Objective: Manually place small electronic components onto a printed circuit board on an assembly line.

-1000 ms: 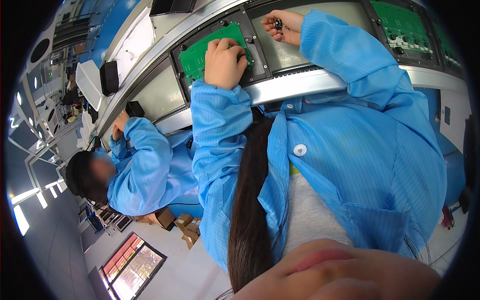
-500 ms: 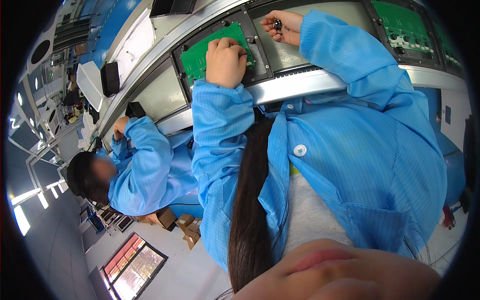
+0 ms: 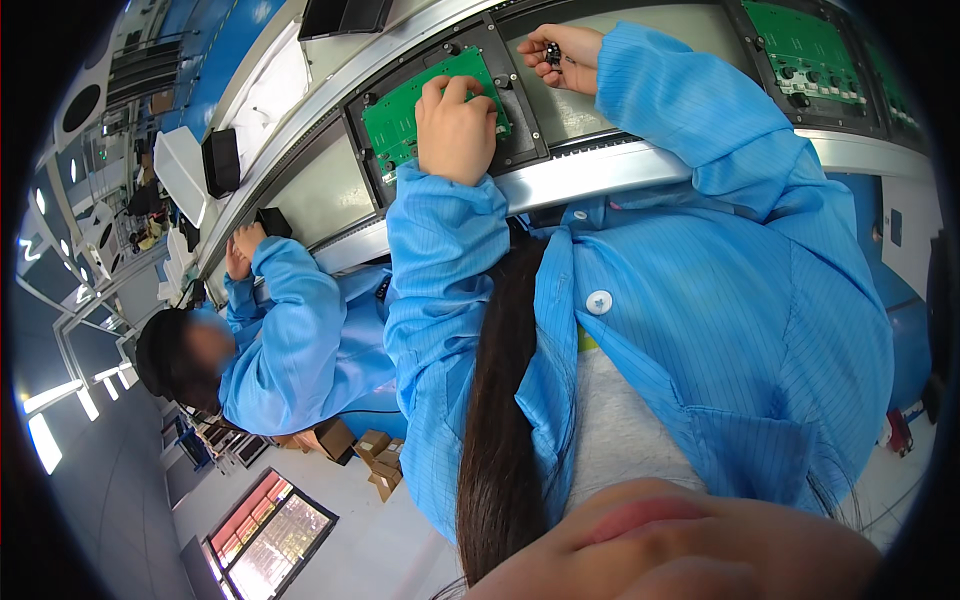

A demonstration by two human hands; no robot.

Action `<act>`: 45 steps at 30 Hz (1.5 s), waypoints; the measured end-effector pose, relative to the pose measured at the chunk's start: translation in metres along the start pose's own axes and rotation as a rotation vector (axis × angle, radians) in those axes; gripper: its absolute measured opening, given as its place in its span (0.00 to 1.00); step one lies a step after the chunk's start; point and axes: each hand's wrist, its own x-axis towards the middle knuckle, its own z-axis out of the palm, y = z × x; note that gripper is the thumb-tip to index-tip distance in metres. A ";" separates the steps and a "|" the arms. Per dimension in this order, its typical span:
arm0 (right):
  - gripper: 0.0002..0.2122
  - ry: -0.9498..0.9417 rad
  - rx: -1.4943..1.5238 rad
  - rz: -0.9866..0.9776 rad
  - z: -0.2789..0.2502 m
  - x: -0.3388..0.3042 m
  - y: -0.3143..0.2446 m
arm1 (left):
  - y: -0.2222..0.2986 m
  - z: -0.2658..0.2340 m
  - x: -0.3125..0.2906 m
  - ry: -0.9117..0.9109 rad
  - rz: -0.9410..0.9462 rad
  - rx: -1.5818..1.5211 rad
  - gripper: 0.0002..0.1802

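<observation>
Head view: the left hand (image 3: 457,135) is over the right half of the green board (image 3: 392,118), fingers bent down and partly closed, though whether they pinch anything cannot be told. Seated in its black frame (image 3: 518,112), the board extends left of and beyond this nearer hand, its long axis slanting from lower left to upper right. Farther off, right of the board, the right hand (image 3: 567,58) curls loosely round small black parts (image 3: 553,55).
</observation>
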 end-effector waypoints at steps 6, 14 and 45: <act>0.09 0.009 0.008 0.003 0.000 0.002 0.001 | -0.003 0.000 -0.005 0.100 -0.025 0.007 0.05; 0.09 -0.019 0.024 0.030 -0.004 0.002 -0.004 | -0.030 -0.001 -0.016 0.197 -0.064 -0.073 0.06; 0.07 -0.177 0.149 0.161 -0.034 0.033 -0.005 | -0.096 0.012 -0.145 0.675 -0.846 -0.241 0.07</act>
